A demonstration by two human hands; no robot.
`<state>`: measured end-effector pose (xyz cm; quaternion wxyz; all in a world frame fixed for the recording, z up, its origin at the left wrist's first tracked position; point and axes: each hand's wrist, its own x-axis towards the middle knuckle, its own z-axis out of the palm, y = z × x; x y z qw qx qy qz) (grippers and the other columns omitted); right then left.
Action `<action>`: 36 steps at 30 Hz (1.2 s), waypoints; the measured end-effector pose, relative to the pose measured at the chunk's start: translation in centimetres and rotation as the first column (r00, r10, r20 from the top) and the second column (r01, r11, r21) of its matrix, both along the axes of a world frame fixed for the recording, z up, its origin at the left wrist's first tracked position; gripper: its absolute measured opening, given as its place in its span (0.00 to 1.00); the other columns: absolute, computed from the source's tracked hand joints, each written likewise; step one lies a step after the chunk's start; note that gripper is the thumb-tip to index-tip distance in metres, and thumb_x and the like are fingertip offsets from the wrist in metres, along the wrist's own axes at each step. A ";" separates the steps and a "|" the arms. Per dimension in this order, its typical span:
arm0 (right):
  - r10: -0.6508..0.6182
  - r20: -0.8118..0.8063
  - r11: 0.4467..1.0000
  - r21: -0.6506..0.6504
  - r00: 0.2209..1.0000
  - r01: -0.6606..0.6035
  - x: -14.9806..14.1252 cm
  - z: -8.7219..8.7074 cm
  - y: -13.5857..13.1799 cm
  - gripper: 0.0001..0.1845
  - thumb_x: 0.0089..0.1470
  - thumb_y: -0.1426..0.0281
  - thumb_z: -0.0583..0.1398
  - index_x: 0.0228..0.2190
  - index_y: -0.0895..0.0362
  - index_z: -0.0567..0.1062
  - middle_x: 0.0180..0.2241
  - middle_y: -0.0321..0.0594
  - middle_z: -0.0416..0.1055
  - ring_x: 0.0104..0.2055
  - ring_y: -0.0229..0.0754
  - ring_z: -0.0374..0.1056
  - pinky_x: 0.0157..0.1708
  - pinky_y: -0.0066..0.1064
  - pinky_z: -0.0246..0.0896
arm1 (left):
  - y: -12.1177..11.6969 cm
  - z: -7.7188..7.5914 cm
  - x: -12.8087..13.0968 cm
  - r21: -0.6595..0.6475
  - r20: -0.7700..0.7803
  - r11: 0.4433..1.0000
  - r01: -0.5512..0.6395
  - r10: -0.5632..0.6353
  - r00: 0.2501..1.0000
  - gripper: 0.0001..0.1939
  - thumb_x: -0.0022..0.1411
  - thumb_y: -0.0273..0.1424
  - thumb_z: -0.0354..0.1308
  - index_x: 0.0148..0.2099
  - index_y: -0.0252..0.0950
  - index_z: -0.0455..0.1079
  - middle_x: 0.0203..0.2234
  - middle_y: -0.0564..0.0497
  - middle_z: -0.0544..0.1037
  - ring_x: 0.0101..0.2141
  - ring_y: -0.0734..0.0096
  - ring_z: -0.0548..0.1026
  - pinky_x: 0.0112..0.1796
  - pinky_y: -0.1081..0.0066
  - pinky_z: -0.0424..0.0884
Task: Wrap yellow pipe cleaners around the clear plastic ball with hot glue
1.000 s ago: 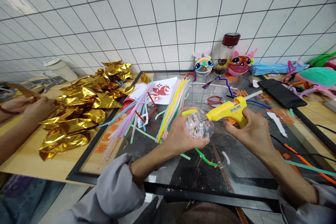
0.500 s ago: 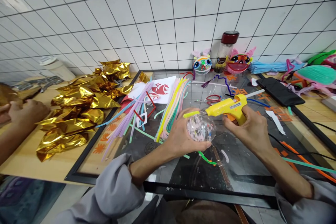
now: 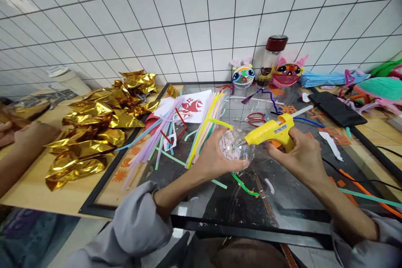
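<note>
My left hand is wrapped round a clear plastic ball with pale and coloured bits showing through it. A yellow pipe cleaner sticks out from the far side of that hand, over the ball. In my right hand is a yellow glue gun, gripped by its handle, with a white glue stick out of the back. Its metal nozzle points down-left at the ball's upper surface; whether it touches is hard to tell. Beneath the ball a green twisted pipe cleaner lies on the glass tabletop.
Bundles of pastel pipe cleaners and red-handled scissors lie beyond my hands. Gold foil is heaped at left, near another person's hand. Along the wall stand decorated balls and a bottle. At right are a black phone and cables.
The ball has been turned and tilted in my left hand, and the yellow pipe cleaner now reaches farther left. The glue gun's nozzle rose, then dipped back onto or over the ball.
</note>
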<state>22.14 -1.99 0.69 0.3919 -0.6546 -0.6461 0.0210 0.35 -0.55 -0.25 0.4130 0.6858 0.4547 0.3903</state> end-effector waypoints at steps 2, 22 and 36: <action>-0.026 0.010 1.000 0.017 1.000 0.026 0.1 -0.1 0.1 0.17 0.41 0.55 0.58 0.19 0.50 0.57 0.13 0.28 0.53 0.15 0.34 0.49 0.18 0.29 0.44 | -0.2 0.0 0.1 0.048 -0.027 0.999 0.014 -0.013 1.000 0.41 0.39 0.35 0.73 0.56 0.34 0.65 0.53 0.40 0.73 0.55 0.47 0.72 0.58 0.48 0.67; -0.051 0.003 0.999 -0.014 0.999 0.052 0.1 0.0 0.2 0.17 0.39 0.57 0.59 0.18 0.49 0.55 0.13 0.27 0.51 0.15 0.33 0.46 0.18 0.29 0.42 | -0.3 -0.1 0.0 0.128 -0.092 0.992 0.017 -0.005 0.996 0.40 0.39 0.36 0.73 0.55 0.37 0.64 0.53 0.41 0.73 0.55 0.48 0.72 0.59 0.48 0.65; -0.058 0.020 0.998 -0.020 0.998 0.058 0.2 -0.1 0.3 0.18 0.40 0.54 0.58 0.19 0.49 0.55 0.13 0.28 0.53 0.15 0.34 0.49 0.19 0.29 0.44 | -0.6 -0.3 0.3 0.145 -0.088 0.988 0.053 -0.041 0.995 0.39 0.39 0.35 0.73 0.55 0.37 0.65 0.53 0.41 0.74 0.55 0.48 0.72 0.59 0.48 0.65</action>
